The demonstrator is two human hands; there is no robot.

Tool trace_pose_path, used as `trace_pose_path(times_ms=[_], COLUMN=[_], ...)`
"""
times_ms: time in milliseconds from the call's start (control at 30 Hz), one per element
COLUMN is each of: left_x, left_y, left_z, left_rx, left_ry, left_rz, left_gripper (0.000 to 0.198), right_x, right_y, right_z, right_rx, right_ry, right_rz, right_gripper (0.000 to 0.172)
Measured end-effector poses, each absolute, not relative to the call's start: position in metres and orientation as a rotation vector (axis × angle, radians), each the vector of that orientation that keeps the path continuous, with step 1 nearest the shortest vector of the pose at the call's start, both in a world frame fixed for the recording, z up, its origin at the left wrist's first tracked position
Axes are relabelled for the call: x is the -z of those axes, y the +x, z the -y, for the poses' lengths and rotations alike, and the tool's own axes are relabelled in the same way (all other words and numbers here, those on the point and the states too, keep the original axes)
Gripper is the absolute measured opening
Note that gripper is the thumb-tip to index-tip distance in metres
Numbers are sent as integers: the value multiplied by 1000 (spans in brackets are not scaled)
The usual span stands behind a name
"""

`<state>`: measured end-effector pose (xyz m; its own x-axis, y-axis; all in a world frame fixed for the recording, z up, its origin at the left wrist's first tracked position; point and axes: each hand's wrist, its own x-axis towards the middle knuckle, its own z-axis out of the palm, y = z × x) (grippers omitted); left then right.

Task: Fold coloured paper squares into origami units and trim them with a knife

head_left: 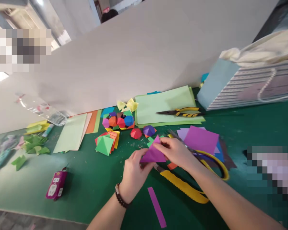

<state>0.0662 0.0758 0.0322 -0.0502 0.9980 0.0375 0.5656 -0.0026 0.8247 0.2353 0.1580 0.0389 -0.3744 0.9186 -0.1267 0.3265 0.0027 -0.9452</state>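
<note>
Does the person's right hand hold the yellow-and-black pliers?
No, the pliers lie on a pale green paper stack, while the right hand holds folded purple paper.

Purple folded paper (154, 154), yellow-and-black pliers (189, 112), green mat (91, 191)

A folded triangle of matt purple paper (154, 154) looks smooth and thin. Near it lies a ridged yellow plastic craft knife (182, 185); farther off, black metal pliers (182, 111) have glossy yellow-and-black plastic grips.

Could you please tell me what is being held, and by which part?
A folded purple paper triangle: left hand at its left corner, right hand at its right edge.
</note>
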Motion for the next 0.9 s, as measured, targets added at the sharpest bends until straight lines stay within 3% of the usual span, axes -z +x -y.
trace_pose_path(times_ms=[100, 267, 500, 733, 900], left_x=[-33, -41, -36, -29, -41], left_y=[67, 66, 57, 58, 35], left_z=[-78, -85, -92, -99, -94], left_rx=[-960, -1048, -1189, -1168, -1224], left_ry=[1430, 824, 597, 702, 1068], left_rz=[-1612, -1320, -1307, -1424, -1774], left_gripper=[40, 55, 54, 55, 35], right_x=[-38, -21, -21, -20, -22], right_y=[235, 230, 230, 223, 225], right_z=[-157, -158, -162, -157, -155], right_rx=[-1509, -1765, -1708, -1510, -1419], right_ry=[-1194, -972, -884, -978, -1005], right_rz=[1670, 1522, 1627, 1745, 1754], right_gripper=[39, 61, 49, 32, 45])
